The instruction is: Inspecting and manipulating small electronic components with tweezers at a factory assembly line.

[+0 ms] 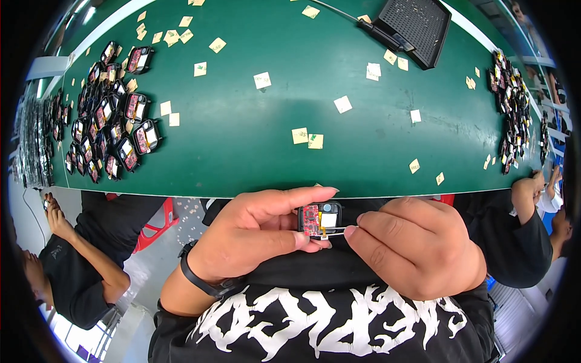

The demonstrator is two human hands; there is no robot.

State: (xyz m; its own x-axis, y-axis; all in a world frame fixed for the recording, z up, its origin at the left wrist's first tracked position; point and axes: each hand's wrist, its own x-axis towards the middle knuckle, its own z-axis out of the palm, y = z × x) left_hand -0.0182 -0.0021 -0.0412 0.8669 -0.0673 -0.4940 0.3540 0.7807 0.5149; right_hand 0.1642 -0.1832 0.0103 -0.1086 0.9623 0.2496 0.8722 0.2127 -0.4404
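Observation:
Just off the table's near edge, my left hand (260, 227) grips a small black device housing (340, 213) between thumb and fingers. Its open side faces up, showing a red circuit board (310, 219), a white block and a strip of yellow tape. My right hand (417, 245) is closed in a pinch at the right of the housing. From its fingertips a thin pale tool (338, 228) reaches to the housing's lower edge, beside a small white connector (325, 237). Most of the tool is hidden by the fingers, so its exact kind does not show.
Many similar open housings (103, 115) lie piled on the green table (242, 133) at the left, with more housings (511, 115) at the far right. Small paper squares (299, 135) are scattered about. A black tray (417, 27) sits at the back. People sit at both sides.

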